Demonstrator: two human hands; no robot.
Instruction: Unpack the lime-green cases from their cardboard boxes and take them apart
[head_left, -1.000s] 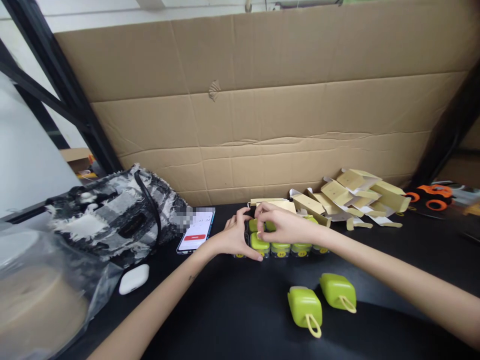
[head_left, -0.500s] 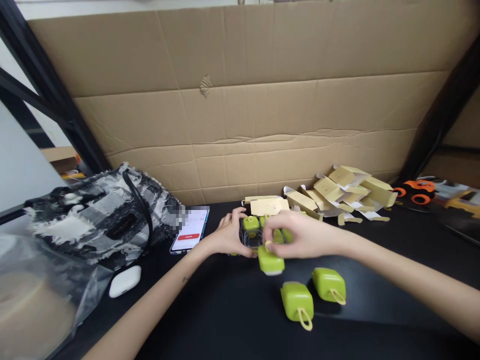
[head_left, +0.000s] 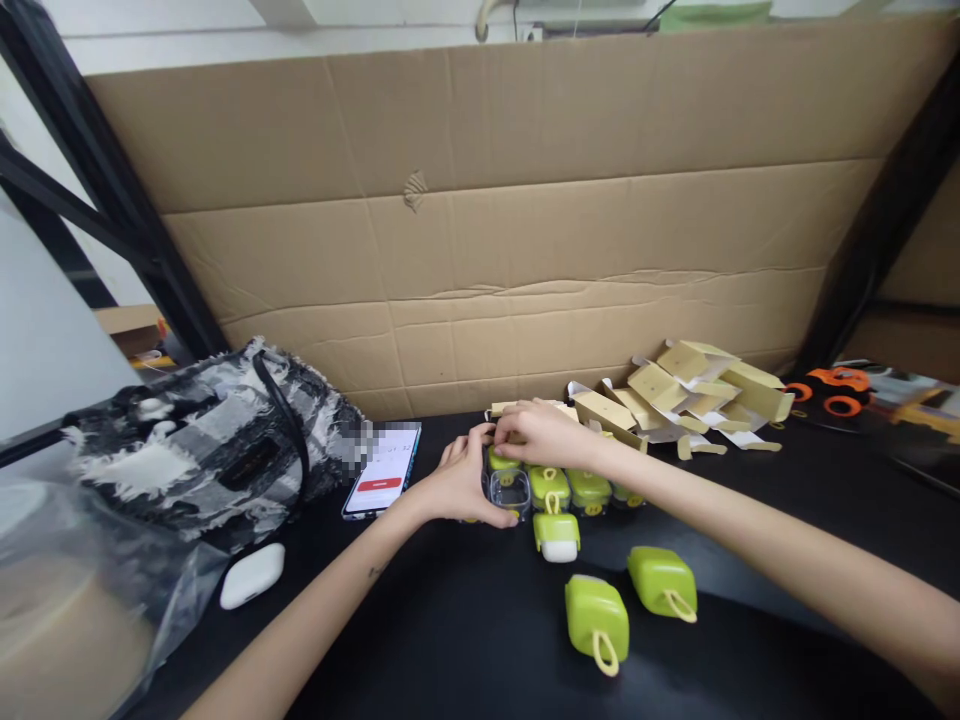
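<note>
Nearest grn case (head_left: 598,610) fore-aft, loop (head_left: 610,671) nearside

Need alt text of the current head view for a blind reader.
A person's left hand is curved beside an open clear container; the right hand is at a green case behind it. Three loose green cases lie nearer on a black table, small cartons piled behind.

Seemingly a workshop; cardboard backing (head_left: 525,240), black frame (head_left: 112,180), piled cartons (head_left: 660,385).
</note>
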